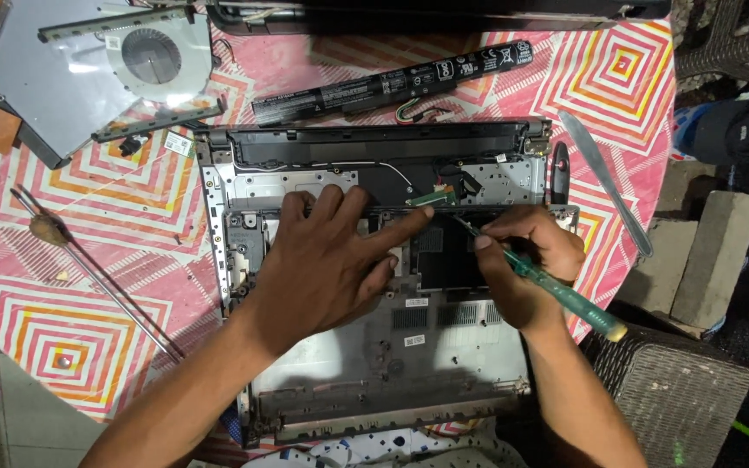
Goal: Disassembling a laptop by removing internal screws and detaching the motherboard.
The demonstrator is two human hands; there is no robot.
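Right hand (526,260) gripping screwdriver (556,290); left hand (331,260) spread on laptop base (392,364)

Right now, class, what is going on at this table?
A person works on an opened laptop base lying on a patterned cloth. The left hand presses flat on it, forefinger stretched out. The right hand holds a green-handled screwdriver, tip inside the case. A long black battery and a fan lie apart.
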